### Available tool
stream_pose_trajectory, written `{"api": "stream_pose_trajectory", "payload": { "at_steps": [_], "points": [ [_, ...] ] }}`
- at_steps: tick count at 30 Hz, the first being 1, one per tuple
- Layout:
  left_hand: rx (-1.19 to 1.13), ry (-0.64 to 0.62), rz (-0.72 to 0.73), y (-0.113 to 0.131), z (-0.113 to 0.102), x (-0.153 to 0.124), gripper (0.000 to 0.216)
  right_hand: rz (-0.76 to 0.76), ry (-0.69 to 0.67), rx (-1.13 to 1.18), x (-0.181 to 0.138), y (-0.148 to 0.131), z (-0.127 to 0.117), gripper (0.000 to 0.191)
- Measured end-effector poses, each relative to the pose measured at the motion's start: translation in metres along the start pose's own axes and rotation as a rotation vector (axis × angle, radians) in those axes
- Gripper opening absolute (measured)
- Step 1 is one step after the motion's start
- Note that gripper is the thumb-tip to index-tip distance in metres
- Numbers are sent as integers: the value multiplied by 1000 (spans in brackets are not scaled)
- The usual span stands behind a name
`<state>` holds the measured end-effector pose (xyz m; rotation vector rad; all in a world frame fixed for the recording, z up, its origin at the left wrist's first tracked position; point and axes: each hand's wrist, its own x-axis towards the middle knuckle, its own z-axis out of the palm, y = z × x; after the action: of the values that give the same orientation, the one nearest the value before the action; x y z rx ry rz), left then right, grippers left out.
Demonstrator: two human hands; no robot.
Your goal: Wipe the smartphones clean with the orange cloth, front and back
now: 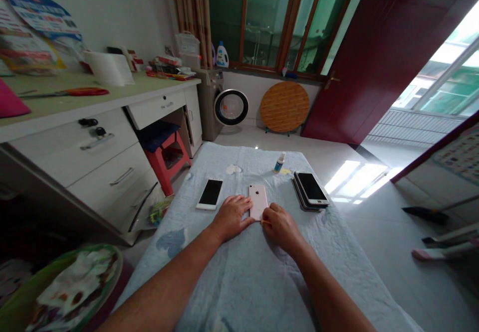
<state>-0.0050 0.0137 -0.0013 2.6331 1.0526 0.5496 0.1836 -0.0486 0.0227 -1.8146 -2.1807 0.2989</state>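
A pink smartphone (258, 200) lies face down on the cloth-covered table, its back with a camera and a dark apple logo showing. My left hand (234, 216) steadies it, fingers over its left edge and thumb at the lower corner. At the lower right corner of the phone, my right hand (279, 225) is closed on a thin, light-coloured stick (265, 221); its exact kind is too small to make out. To the left lies a white smartphone (210, 194) with a dark screen. On the right is a stack of phones (311, 190), a white-framed one on top.
A small spray bottle (279, 163) stands near the table's far edge. The light blue cloth (239, 282) covers the table. On the left are a drawer desk (101, 152), a red stool (168, 157) and a waste bin (116, 257). A washing machine (209, 107) stands behind.
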Motion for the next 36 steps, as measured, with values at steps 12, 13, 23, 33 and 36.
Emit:
{"api": "stream_pose_trajectory", "payload": {
  "at_steps": [12, 13, 23, 33, 36],
  "points": [
    [19, -11, -30, 2, 1, 3, 33, -89, 39, -69, 5, -13, 12, 9],
    [20, -8, -29, 2, 1, 3, 33, -100, 41, -73, 6, -15, 14, 9],
    [-4, -35, -34, -1, 0, 2, 39, -47, -5, 41, 1, 7, -2, 7],
    [-8, -32, -40, -1, 1, 2, 39, -34, -6, 123, 10, 27, -9, 19],
    [-9, -36, -43, -2, 2, 3, 40, -11, 42, 92, 18, 31, -4, 19]
  ]
}}
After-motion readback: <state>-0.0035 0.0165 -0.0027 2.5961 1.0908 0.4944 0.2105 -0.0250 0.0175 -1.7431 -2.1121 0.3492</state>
